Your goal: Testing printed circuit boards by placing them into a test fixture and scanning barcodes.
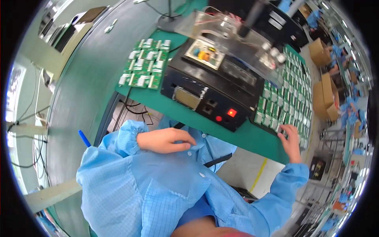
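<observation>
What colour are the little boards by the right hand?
The boards are green and white, as the head view shows.

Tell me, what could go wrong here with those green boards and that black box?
The right hand is at the near end of the tightly packed boards; a careless nudge might knock neighbours together.

The black box shows a red light, so it may be powered; touching the exposed circuit on top could perhaps give a shock.

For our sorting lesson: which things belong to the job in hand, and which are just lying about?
Seemingly in the job:
- boards by the right hand
- left boards
- black machine

Seemingly just lying about:
- cardboard boxes
- small pale piece
</observation>
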`<state>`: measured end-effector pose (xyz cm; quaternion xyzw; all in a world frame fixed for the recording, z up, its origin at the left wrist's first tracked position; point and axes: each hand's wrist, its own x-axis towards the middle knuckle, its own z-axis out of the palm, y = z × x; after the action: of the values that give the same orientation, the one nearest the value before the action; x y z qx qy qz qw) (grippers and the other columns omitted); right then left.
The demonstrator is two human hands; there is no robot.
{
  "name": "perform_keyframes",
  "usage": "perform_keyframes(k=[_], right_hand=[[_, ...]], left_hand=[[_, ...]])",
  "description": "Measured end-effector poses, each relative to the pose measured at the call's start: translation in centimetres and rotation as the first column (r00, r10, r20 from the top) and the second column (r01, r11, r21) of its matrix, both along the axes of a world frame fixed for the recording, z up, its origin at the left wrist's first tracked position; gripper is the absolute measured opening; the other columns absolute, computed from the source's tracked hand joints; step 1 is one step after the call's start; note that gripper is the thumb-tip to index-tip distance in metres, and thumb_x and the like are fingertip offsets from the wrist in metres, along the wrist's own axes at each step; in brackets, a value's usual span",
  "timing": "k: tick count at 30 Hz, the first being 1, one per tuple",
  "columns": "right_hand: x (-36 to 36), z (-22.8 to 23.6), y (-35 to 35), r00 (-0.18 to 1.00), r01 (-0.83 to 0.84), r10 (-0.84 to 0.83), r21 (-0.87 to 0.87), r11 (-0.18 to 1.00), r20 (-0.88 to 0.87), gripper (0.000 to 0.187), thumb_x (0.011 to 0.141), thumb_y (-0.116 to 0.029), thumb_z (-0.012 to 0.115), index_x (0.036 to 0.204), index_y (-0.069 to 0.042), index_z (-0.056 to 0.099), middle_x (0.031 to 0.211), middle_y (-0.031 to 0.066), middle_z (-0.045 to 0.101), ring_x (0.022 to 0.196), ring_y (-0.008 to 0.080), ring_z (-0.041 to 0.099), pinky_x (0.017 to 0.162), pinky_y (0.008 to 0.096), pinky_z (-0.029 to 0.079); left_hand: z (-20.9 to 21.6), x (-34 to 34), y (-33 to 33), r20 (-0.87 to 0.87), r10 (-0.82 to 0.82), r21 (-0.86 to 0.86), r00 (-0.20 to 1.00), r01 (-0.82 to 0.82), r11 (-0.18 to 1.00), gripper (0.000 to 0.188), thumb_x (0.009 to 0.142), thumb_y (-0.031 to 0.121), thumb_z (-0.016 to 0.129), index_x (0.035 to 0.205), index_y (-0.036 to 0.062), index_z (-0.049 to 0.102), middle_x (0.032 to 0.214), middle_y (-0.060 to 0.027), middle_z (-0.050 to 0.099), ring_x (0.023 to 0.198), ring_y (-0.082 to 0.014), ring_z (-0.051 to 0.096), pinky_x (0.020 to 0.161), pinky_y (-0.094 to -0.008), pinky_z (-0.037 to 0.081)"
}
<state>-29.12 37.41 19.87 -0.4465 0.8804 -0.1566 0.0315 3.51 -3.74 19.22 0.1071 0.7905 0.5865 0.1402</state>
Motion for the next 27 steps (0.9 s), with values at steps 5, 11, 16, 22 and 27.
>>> perform_keyframes(k=[5, 11, 16, 22, 27], right_hand=[[0.2, -1.0, 2.1, 0.984, 0.144, -0.123, -0.168, 0.975, 0.131, 0.037, 0.086, -0.005, 0.069, 0.122, -0.004, 0.063, 0.118, 0.0106, 0.061, 0.108, 0.0255, 0.058, 0.093, 0.0373, 0.046], [6.9, 0.2, -4.3, 0.905, 0.406, -0.228, -0.573, 0.712, 0.358, 0.035, 0.101, -0.014, 0.058, 0.134, -0.002, 0.056, 0.117, 0.0026, 0.059, 0.101, 0.0117, 0.056, 0.088, 0.0259, 0.044], [12.2, 1.6, -18.3, 0.953, 0.205, -0.297, -0.588, 0.783, -0.064, 0.026, 0.096, -0.012, 0.064, 0.118, -0.001, 0.059, 0.112, 0.0099, 0.061, 0.107, 0.0218, 0.057, 0.095, 0.0336, 0.044], [12.3, 2.2, -27.5, 0.899, 0.182, -0.365, -0.551, 0.814, -0.243, 0.026, 0.089, -0.021, 0.070, 0.106, -0.006, 0.057, 0.118, 0.0117, 0.059, 0.112, 0.0345, 0.055, 0.098, 0.0475, 0.038], [10.3, 1.3, -29.2, 0.827, 0.150, -0.382, -0.492, 0.858, -0.413, 0.030, 0.091, -0.032, 0.070, 0.105, -0.007, 0.060, 0.122, 0.0122, 0.062, 0.116, 0.0351, 0.056, 0.100, 0.0484, 0.039]], left_hand=[[1.3, 1.5, -3.5, -0.502, 0.348, -0.098, 0.792, -0.452, 0.887, 0.016, 0.091, 0.007, 0.062, 0.105, 0.0053, 0.069, 0.098, -0.0116, 0.069, 0.091, -0.0307, 0.066, 0.081, -0.0414, 0.051], [-0.4, 1.1, -12.3, -0.747, 0.621, -0.233, 0.235, -0.969, 0.086, 0.035, 0.085, 0.019, 0.070, 0.117, 0.0058, 0.065, 0.119, -0.0174, 0.061, 0.113, -0.0359, 0.057, 0.095, -0.0437, 0.045], [-2.3, 0.3, -13.7, -0.650, 0.629, -0.508, 0.427, -0.859, 0.058, 0.051, 0.086, 0.041, 0.070, 0.127, 0.0121, 0.063, 0.136, -0.0171, 0.053, 0.129, -0.0341, 0.049, 0.105, -0.0482, 0.036], [-3.2, 0.2, -14.4, -0.727, 0.524, -0.448, 0.444, -0.885, 0.129, 0.042, 0.077, 0.031, 0.075, 0.114, 0.0114, 0.070, 0.128, -0.0110, 0.059, 0.127, -0.0332, 0.049, 0.102, -0.0490, 0.036], [-2.6, 0.0, -14.8, -0.731, 0.527, -0.378, 0.434, -0.900, 0.217, 0.032, 0.076, 0.027, 0.077, 0.105, 0.0147, 0.072, 0.119, -0.0018, 0.064, 0.120, -0.0230, 0.055, 0.096, -0.0451, 0.036]])
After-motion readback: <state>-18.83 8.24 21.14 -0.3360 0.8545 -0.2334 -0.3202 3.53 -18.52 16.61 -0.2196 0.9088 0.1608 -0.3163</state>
